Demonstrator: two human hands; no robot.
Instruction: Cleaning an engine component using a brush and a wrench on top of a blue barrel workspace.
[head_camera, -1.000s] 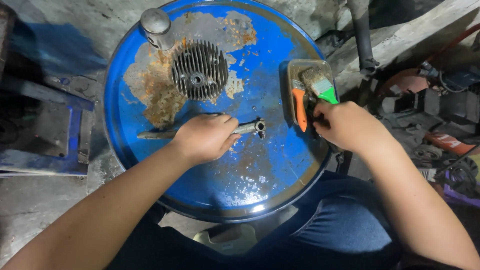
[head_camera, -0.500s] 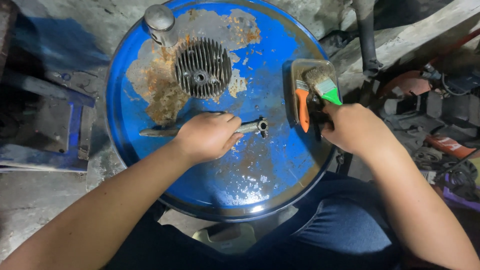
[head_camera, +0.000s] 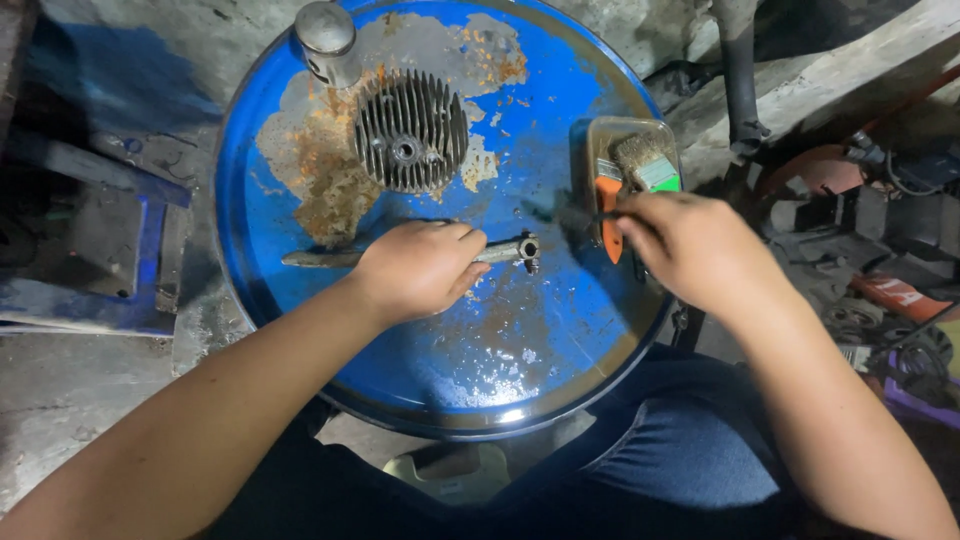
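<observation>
Since the earlier frame the right hand (head_camera: 690, 250) has come away from the tray's side and now swings in over the drum top, its fingers pinched on a thin dark tool (head_camera: 570, 215) that blurs toward the left. The left hand (head_camera: 418, 268) stays put, fingers curled tight round a metal rod (head_camera: 505, 250) lying flat across the middle of the blue drum (head_camera: 560, 350); the rod's ringed end pokes out just beside the tool tip.

To do this well, the rod should probably be pinned firmly so the ringed end cannot roll while the tool works at it.

Near the right edge sits a small tray (head_camera: 600, 135) with two brushes. Toward the far edge lie a finned metal disc (head_camera: 410, 130) and a grey cylinder (head_camera: 327, 40). The tool's tip is smeared by motion, so its kind is unclear, and the rod's middle is hidden under the palm.
</observation>
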